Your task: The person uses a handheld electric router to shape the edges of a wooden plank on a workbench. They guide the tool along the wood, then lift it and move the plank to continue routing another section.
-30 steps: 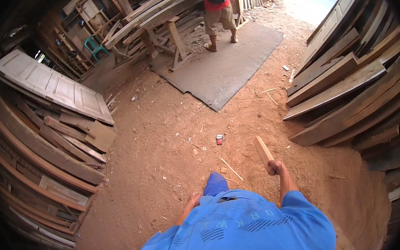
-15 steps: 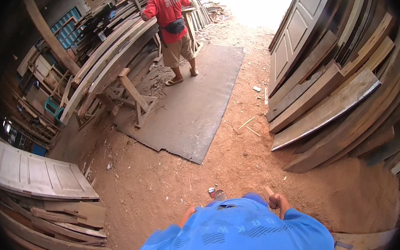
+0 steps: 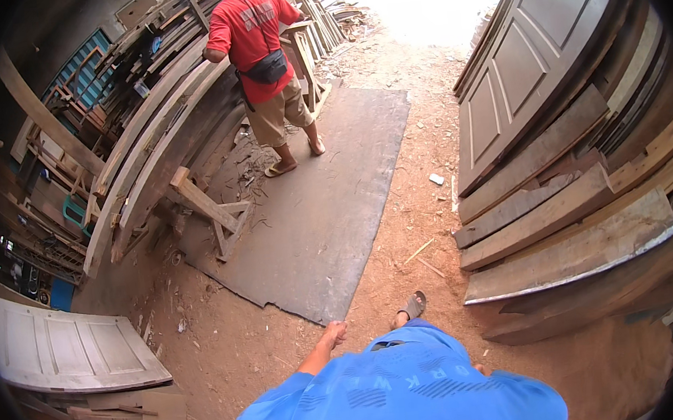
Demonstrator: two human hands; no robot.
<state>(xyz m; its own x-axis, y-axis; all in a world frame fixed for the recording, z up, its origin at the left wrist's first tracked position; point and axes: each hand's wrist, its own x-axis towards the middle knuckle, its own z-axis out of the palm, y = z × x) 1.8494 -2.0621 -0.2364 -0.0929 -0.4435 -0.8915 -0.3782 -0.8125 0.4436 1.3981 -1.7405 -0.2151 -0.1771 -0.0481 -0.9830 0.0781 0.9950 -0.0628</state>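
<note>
My left hand (image 3: 334, 334) is in front of me on the left, above the sawdust floor near the close corner of the grey sheet (image 3: 331, 234). Its fingers are curled in, and no object shows in them. Only a sliver of my right hand (image 3: 481, 370) peeks out beside my blue shirt. Its fingers, and anything in them, are hidden. My foot in a grey sandal (image 3: 414, 305) is forward on the sawdust.
A person in a red shirt (image 3: 254, 41) stands on the sheet, beside long planks (image 3: 162, 137) on a wooden trestle (image 3: 208, 201). Panel doors (image 3: 531, 57) and boards (image 3: 573, 257) lean along the right. A pale door (image 3: 68, 341) lies over stacked timber at left.
I have moved forward toward the sheet. My left hand has swung into view. My right hand, which held a short piece of wood, has dropped back mostly behind my shirt.
</note>
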